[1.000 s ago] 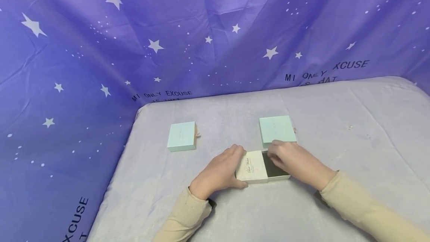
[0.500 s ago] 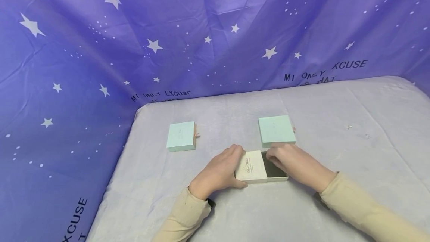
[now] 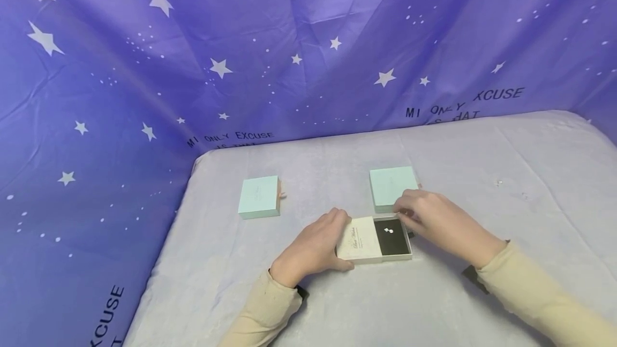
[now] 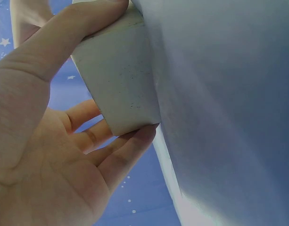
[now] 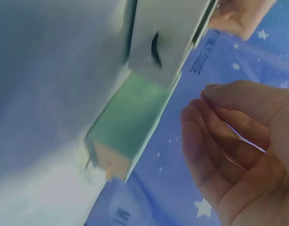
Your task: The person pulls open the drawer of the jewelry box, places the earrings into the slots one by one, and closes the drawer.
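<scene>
A cream drawer-style gift box (image 3: 359, 238) with printed lettering lies near the middle of the cloth, its drawer (image 3: 396, 257) pulled partly out to the right. On the dark pad (image 3: 395, 245) inside sit small shiny pieces (image 3: 388, 230) that look like earrings. My left hand (image 3: 313, 245) grips the sleeve end of the box, thumb on the near side and fingers on the far side. By the drawer's far right corner is my right hand (image 3: 434, 224). The right wrist view shows its fingers (image 5: 194, 141) loosely curled, with nothing visible between them and the thumb.
Behind the drawer is a mint-green box (image 3: 392, 183), partly overlapped by my right hand. Another mint box (image 3: 259, 197) with a ribbon tab lies at left. Tiny shiny pieces (image 3: 498, 182) rest on the right of the grey cloth (image 3: 544, 256). A starry purple curtain (image 3: 289, 42) hangs behind.
My right hand has come out of the drawer and moved right, uncovering the small shiny pieces on the dark pad. My left hand keeps its grip on the box.
</scene>
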Motion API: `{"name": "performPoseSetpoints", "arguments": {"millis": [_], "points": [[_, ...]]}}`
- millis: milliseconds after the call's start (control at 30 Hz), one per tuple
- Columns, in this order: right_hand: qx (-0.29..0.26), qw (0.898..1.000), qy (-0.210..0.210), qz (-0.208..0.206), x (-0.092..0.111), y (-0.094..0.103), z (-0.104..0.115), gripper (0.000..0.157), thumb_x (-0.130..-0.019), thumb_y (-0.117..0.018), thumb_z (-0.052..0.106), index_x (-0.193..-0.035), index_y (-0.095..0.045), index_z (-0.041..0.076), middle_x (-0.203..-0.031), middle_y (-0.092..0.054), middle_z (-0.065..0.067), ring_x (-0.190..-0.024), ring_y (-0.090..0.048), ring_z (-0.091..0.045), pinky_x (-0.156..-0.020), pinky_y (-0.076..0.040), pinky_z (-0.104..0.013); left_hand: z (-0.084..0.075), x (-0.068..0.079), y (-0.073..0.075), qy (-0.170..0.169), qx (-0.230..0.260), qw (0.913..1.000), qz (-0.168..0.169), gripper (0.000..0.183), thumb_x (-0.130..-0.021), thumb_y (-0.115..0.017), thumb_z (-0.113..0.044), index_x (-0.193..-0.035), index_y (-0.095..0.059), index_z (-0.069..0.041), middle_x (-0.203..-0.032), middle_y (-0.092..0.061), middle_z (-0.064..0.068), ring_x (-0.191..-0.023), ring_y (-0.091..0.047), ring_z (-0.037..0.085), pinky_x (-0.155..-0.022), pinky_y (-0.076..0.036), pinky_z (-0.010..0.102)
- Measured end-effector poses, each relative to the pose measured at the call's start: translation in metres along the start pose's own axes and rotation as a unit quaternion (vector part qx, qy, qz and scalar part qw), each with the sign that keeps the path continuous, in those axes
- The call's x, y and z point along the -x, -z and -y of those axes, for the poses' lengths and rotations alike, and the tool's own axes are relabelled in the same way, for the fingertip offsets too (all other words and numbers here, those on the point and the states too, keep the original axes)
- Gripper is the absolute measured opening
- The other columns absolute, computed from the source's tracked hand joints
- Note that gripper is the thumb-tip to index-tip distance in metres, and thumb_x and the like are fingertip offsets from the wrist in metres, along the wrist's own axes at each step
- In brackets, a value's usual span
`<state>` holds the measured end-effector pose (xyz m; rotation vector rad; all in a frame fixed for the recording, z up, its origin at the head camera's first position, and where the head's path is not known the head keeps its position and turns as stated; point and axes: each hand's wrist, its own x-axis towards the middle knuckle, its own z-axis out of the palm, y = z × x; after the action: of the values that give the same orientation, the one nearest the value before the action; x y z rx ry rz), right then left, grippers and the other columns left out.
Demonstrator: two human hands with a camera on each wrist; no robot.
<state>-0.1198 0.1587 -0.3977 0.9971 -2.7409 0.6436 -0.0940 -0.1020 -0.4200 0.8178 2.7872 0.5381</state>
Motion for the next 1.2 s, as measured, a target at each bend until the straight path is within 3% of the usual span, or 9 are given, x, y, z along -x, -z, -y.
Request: {"name": "performPoseSetpoints", "arguments": {"millis": [300, 600, 900, 1200], "points": [[0.008, 0.999, -0.032, -0.018, 0.007, 0.018, -0.028, 0.011, -0.084, -0.071, 0.001, -0.094, -0.073, 0.004, -0.09, -0.07, -0.004, -0.081, -0.067, -0.02, -0.075, -0.057, -0.043, 0.002, 0.003, 0.0, -0.004, -0.002, 1.0, -0.008, 0.071, -0.066, -0.092, -0.033, -0.117, -0.047, -0.013, -0.098, -0.048, -0.006, -0.085, -0.046, 0.009, -0.073, -0.042, 0.021], [0.019, 0.994, -0.107, -0.014, 0.021, 0.026, -0.065, 0.015, -0.088, -0.068, 0.004, -0.102, -0.072, 0.002, -0.097, -0.071, -0.009, -0.087, -0.068, -0.03, -0.082, -0.052, -0.053, 0.001, 0.004, 0.001, -0.008, 0.001, 0.9999, -0.009, 0.071, -0.065, -0.092, -0.032, -0.117, -0.047, -0.013, -0.099, -0.048, -0.006, -0.085, -0.046, 0.009, -0.074, -0.043, 0.021], [0.083, 0.992, -0.087, -0.031, 0.035, 0.036, -0.105, 0.019, -0.08, -0.072, 0.0, -0.099, -0.07, -0.004, -0.093, -0.068, -0.016, -0.086, -0.066, -0.038, -0.081, -0.05, -0.057, -0.001, 0.002, 0.002, -0.006, 0.002, 1.0, -0.008, 0.072, -0.065, -0.093, -0.032, -0.118, -0.048, -0.013, -0.1, -0.049, -0.005, -0.085, -0.046, 0.009, -0.075, -0.043, 0.021], [0.091, 0.988, -0.125, 0.018, 0.044, 0.036, -0.147, 0.029, -0.077, -0.075, 0.0, -0.103, -0.067, -0.012, -0.097, -0.066, -0.026, -0.092, -0.062, -0.048, -0.087, -0.045, -0.063, -0.001, 0.001, 0.002, -0.008, -0.001, 0.9999, -0.007, 0.073, -0.065, -0.093, -0.032, -0.119, -0.047, -0.013, -0.1, -0.049, -0.005, -0.086, -0.046, 0.009, -0.076, -0.043, 0.021]]}}
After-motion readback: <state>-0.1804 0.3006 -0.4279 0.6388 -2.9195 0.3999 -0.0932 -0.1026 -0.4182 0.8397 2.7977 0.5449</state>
